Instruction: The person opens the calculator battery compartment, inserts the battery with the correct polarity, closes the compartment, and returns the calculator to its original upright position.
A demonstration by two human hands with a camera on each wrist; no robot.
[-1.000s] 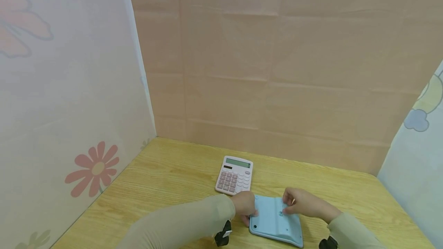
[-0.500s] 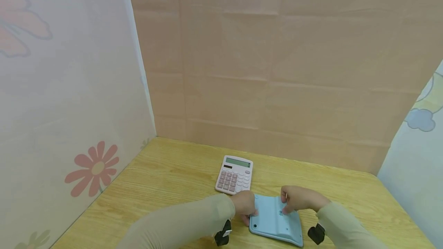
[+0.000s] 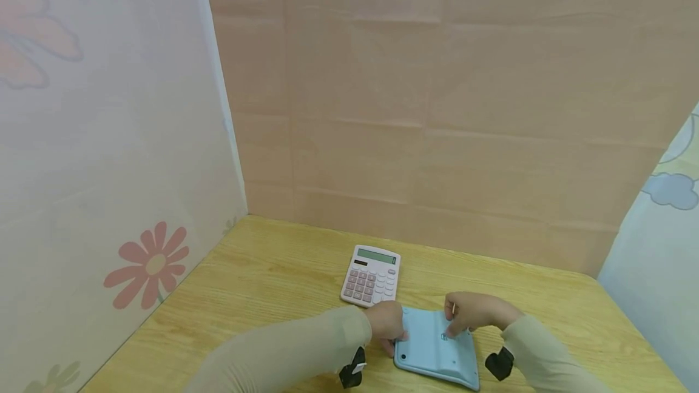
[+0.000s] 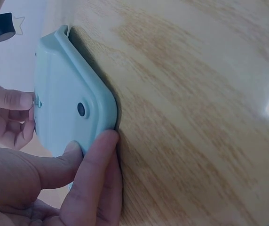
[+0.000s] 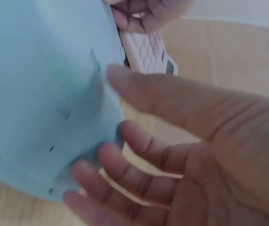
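Observation:
A light blue calculator [image 3: 423, 344] lies face down on the table, its back upward. My left hand [image 3: 384, 323] pinches its left edge, thumb on the back and fingers along the side, close to a round black foot [image 4: 81, 109] in the left wrist view. Over the opposite part, my right hand [image 3: 475, 313] sets its thumb [image 5: 120, 77] by the small latch mark on the back. Its other fingers [image 5: 113, 157] curl at the calculator's edge. The calculator's keys and screen are hidden underneath.
A pink calculator [image 3: 371, 275] lies face up just beyond the left hand, its display lit with a digit. Behind the wooden table [image 3: 262, 272] rises a brown-covered wall [image 3: 426, 108]. A flower-patterned wall [image 3: 153, 138] stands at the left.
My right hand and forearm have shifted slightly left, the thumb staying by the latch. My left hand and both calculators remain in place.

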